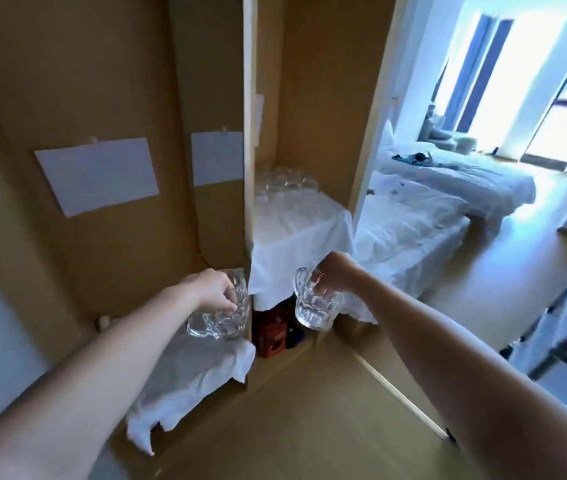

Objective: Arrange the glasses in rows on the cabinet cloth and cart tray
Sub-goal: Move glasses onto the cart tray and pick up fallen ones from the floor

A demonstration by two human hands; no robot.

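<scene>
Two clear dimpled glass mugs, one in each hand. Far left: a white paper sheet (96, 174) is pinned to the brown cabinet door, and a second sheet (217, 157) hangs right of it on the next panel. Any writing on either is too faint to read.

The bare left forearm reaches in from bottom left. The left hand (211, 289) is palm down, fingers curled over the rim of the left mug (226, 313), gripping it from above with the handle sticking out lower left. The left mug sits over the lower cloth (185, 375), white and crumpled on the low left shelf, just left of the upright divider (248, 133). Whether mug and cloth touch cannot be told.

Right of the divider, the white cabinet cloth (299, 237) drapes over the mid shelf, its front edge hanging down. Glasses (285, 185) are bunched at the back of that cloth, blurred, their rows hard to separate. Below the cloth is a red crate (271, 336) with unreadable print.

The right forearm comes in from bottom right. The right hand (334, 271) holds the right mug (316, 306) by the rim, fingers curled on it. The mug hangs below the hand, handle toward upper left, in the air in front of the cabinet cloth's hanging edge and not resting on it.

Further right are two beds (448, 188) with white linen. At the far right edge is a metal cart (561, 297), partly cut off.
</scene>
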